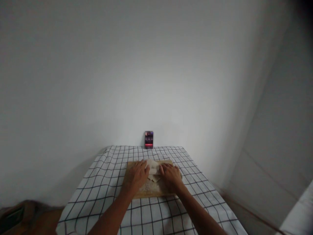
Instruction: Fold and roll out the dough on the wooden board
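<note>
A sheet of pale dough [152, 163] lies on a floured wooden board [149, 193], and a corner of it shows on the near side. Across the dough runs a light-coloured rolling pin [154, 171], its ends mostly covered by my hands. My left hand [140, 173] bears down on the left part of the pin, fingers bent over it and pointing away from me. On the right part, my right hand [171, 174] rests the same way, fingers curled over the top. Between the two hands the middle of the pin is visible.
The board lies on a table with a white, black-checked cloth [97, 186]. At the far edge a phone [149, 140] with a blurred screen leans against the white wall [151, 81]. A brown object [19, 215] stands low at the left.
</note>
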### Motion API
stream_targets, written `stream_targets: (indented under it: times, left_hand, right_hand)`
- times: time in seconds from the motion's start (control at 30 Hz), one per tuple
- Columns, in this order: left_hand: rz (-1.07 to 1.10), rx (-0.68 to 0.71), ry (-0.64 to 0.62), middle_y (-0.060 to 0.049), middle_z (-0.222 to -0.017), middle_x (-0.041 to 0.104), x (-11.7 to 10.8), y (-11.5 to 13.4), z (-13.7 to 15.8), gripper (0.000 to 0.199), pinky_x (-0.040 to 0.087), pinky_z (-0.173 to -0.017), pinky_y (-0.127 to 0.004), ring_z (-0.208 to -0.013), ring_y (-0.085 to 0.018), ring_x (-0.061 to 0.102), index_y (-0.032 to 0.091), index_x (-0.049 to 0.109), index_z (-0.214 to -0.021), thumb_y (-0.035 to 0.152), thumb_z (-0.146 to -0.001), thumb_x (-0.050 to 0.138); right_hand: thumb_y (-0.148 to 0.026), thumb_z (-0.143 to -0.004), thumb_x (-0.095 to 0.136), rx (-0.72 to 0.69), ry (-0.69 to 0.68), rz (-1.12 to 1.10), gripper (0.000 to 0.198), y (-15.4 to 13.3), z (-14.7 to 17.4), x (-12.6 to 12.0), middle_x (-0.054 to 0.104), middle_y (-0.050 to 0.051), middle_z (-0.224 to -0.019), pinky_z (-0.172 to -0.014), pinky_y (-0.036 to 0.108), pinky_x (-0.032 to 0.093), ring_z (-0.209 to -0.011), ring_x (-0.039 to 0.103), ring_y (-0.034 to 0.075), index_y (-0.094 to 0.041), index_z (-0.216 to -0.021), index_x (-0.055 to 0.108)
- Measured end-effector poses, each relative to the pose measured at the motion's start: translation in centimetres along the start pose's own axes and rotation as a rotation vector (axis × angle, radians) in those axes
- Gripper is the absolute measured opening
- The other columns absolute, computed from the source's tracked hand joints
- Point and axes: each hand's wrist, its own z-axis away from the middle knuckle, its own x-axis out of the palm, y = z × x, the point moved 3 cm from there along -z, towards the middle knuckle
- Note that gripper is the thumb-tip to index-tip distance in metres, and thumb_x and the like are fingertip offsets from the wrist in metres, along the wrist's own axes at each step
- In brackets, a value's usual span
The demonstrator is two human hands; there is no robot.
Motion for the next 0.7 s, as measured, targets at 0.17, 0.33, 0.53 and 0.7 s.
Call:
stream_targets:
  times: [0.17, 0.33, 0.53, 0.7]
  left_hand:
    - [0.015, -0.016, 0.033, -0.011, -0.162, 0.064, -0.2, 0.3, 3.1, 0.051, 0.044, -0.130, -0.050, -0.152, -0.031, 0.057, 0.026, 0.068, -0.153, 0.041, -0.112, 0.043]
    - [-0.003, -0.031, -0.009, -0.006, -0.168, 0.059, -0.6, 0.4, 5.2, 0.055, 0.039, -0.135, -0.050, -0.160, -0.032, 0.049, 0.031, 0.062, -0.160, 0.047, -0.110, 0.045]
    - [0.024, -0.019, -0.019, -0.010, -0.156, 0.069, -1.5, 0.4, 3.9, 0.050, 0.046, -0.128, -0.049, -0.149, -0.031, 0.060, 0.031, 0.069, -0.153, 0.044, -0.109, 0.048]
    - [0.005, 0.018, -0.054, -0.011, -0.145, 0.076, -1.4, -0.2, 1.1, 0.048, 0.049, -0.121, -0.044, -0.134, -0.029, 0.069, 0.024, 0.074, -0.142, 0.046, -0.112, 0.044]
  right_hand:
    - [-0.041, -0.118, 0.041, 0.003, 0.081, 0.012, 0.041, -0.5, 3.1, 0.7, 0.060, 0.013, -0.163, -0.123, 0.054, 0.041, -0.151, 0.055, 0.032, -0.026, -0.139, 0.072]
    - [-0.044, -0.116, 0.045, -0.010, 0.083, -0.003, 0.046, -0.4, 4.4, 1.4, 0.051, 0.012, -0.171, -0.127, 0.058, 0.038, -0.159, 0.045, 0.034, -0.028, -0.155, 0.063]
    - [-0.045, -0.116, 0.043, -0.019, -0.010, -0.038, 0.047, 0.1, 2.6, 0.6, 0.053, 0.012, -0.170, -0.121, 0.050, 0.047, -0.157, 0.048, 0.031, -0.027, -0.156, 0.062]
    - [-0.046, -0.118, 0.037, -0.027, -0.009, -0.050, 0.047, 0.3, -0.2, -0.3, 0.059, 0.013, -0.164, -0.117, 0.046, 0.050, -0.149, 0.057, 0.029, -0.025, -0.143, 0.071]
